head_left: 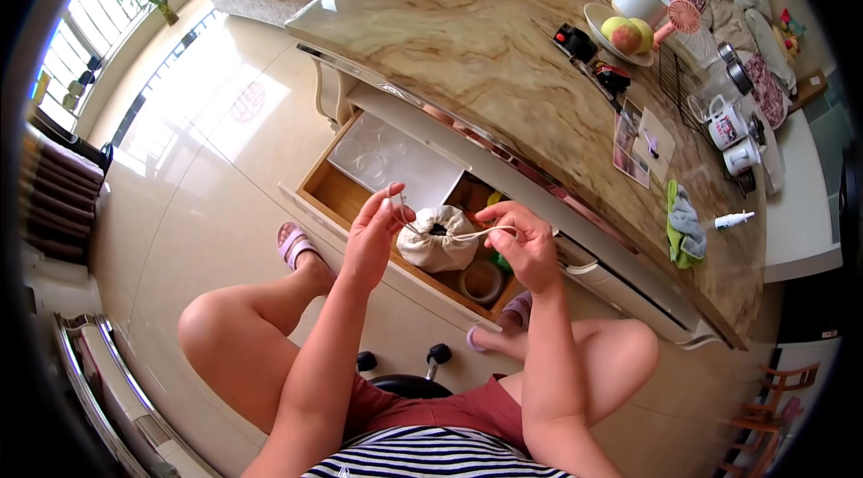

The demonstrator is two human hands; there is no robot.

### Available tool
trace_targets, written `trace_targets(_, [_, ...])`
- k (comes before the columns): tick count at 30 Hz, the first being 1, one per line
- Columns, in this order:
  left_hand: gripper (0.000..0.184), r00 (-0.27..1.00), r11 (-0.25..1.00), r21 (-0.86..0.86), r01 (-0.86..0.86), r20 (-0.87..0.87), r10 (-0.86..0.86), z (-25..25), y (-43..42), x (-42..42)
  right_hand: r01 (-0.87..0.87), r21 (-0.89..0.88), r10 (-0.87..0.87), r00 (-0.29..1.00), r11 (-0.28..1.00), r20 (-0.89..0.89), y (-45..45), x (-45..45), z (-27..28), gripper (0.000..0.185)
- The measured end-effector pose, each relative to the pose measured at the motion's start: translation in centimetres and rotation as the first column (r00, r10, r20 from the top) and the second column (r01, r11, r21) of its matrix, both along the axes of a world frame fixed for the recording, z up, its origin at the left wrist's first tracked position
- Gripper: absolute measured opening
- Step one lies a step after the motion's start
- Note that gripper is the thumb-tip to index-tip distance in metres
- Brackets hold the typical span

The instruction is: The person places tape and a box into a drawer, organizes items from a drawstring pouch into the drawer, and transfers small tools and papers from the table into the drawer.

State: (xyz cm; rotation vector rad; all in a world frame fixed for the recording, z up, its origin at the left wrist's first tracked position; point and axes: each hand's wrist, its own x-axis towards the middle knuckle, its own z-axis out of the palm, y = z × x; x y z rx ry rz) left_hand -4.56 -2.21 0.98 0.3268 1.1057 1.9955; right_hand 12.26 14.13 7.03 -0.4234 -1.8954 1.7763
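Observation:
A cream cloth drawstring bag (438, 249) sits at the open drawer, its mouth gathered with a small dark opening at the top. My left hand (376, 224) pinches the cord on the bag's left side. On the other side, my right hand (526, 242) pinches the cord's right end between thumb and fingers. Both cords run from the bag's mouth to my fingertips. Below and around the bag lies the wooden drawer (334, 195), with a clear-lidded white box (395, 154) at its back left and a round roll (482, 281) near its front right.
A marble-topped table (431, 19) spans the upper view. On it are a fruit plate (593, 17), a black device (575, 43), mugs (726, 125), a green-grey cloth (685, 226) and a white bottle (733, 220). My knees flank the drawer; chair casters (438, 354) show below.

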Motion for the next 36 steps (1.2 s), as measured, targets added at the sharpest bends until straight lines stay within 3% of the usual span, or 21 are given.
trace_targets(2, [0.037,0.995,0.999,-0.030,0.040,-0.088,-0.042,1.1,0.5,0.2,-0.071,0.171,0.059,0.996,0.983,0.074,-0.3,-1.2,1.0,0.014])
trace_targets(4, [0.043,0.938,0.986,-0.040,0.159,-0.306,-0.164,2.1,1.0,0.7,-0.084,0.214,0.069,0.995,0.973,0.078,-0.8,-2.4,2.2,0.013])
trace_targets(5, [0.057,0.827,0.967,-0.152,0.205,-0.501,-0.255,2.7,1.1,0.8,-0.095,0.206,0.073,0.991,0.974,0.111,-1.1,-2.9,2.6,0.013])
trace_targets(6, [0.046,0.796,0.945,-0.227,0.237,-0.513,-0.322,4.0,1.1,1.4,-0.105,0.199,0.077,0.987,0.974,0.144,-1.4,-3.5,2.7,0.013])
trace_targets(8, [0.028,0.601,0.946,-0.297,0.131,-0.735,-0.314,3.5,1.6,1.9,-0.176,0.285,0.135,0.978,0.942,0.160,-1.8,-4.7,3.0,0.008])
trace_targets(9, [0.017,0.587,0.972,-0.193,0.134,-0.775,-0.235,3.4,2.1,2.1,-0.203,0.362,0.145,0.973,0.910,0.180,-2.1,-5.3,3.2,0.006])
trace_targets(11, [0.016,0.638,0.970,-0.216,0.112,-0.733,-0.237,1.7,2.1,2.0,-0.229,0.439,0.153,0.967,0.869,0.203,-2.3,-5.6,3.5,0.006])
trace_targets(13, [0.016,0.777,0.951,-0.282,0.124,-0.568,-0.270,3.0,2.0,2.2,-0.069,0.395,0.041,0.996,0.916,0.079,-2.3,-5.7,3.8,0.010])
trace_targets(14, [0.016,0.779,0.952,-0.281,0.121,-0.567,-0.267,2.7,2.0,2.0,-0.073,0.395,0.044,0.996,0.916,0.081,-2.1,-5.4,3.6,0.010])
trace_targets(16, [0.025,0.868,0.950,-0.234,0.207,-0.403,-0.289,1.4,2.0,1.5,-0.117,0.352,0.049,0.980,0.929,0.195,-1.4,-4.6,2.3,0.020])
trace_targets(18, [0.031,0.870,0.946,-0.241,0.216,-0.392,-0.298,0.4,2.0,1.3,-0.170,0.382,0.089,0.972,0.908,0.219,-1.3,-4.4,1.1,0.021])
trace_targets(24, [0.035,0.905,0.965,-0.145,0.218,-0.340,-0.256,0.1,2.1,1.1,-0.049,0.402,-0.049,0.972,0.914,0.231,-2.0,-4.6,-0.5,0.012])
trace_targets(26, [0.037,0.914,0.965,-0.146,0.218,-0.317,-0.255,0.6,2.2,1.0,0.143,0.463,-0.237,0.960,0.875,0.150,-1.7,-4.5,-0.8,0.007])
trace_targets(28, [0.039,0.923,0.964,-0.148,0.219,-0.290,-0.254,0.6,2.3,1.1,0.186,0.356,-0.251,0.957,0.916,0.147,-1.3,-4.1,-0.4,0.005])
trace_targets(30, [0.046,0.941,0.947,-0.201,0.251,-0.179,-0.287,0.2,2.6,1.4,0.227,-0.016,-0.227,0.974,0.974,-0.006,-1.2,-4.3,-2.5,0.007])
trace_targets(33, [0.047,0.942,0.939,-0.198,0.280,-0.131,-0.309,-2.0,2.5,1.3,0.240,-0.342,-0.266,0.964,0.909,-0.029,-1.0,-3.9,-2.8,0.010])
trace_targets(36, [0.046,0.931,0.915,-0.249,0.319,-0.098,-0.351,-2.7,2.6,0.5,0.228,-0.452,-0.274,0.961,0.862,-0.038,-0.2,-3.1,-4.1,0.011])
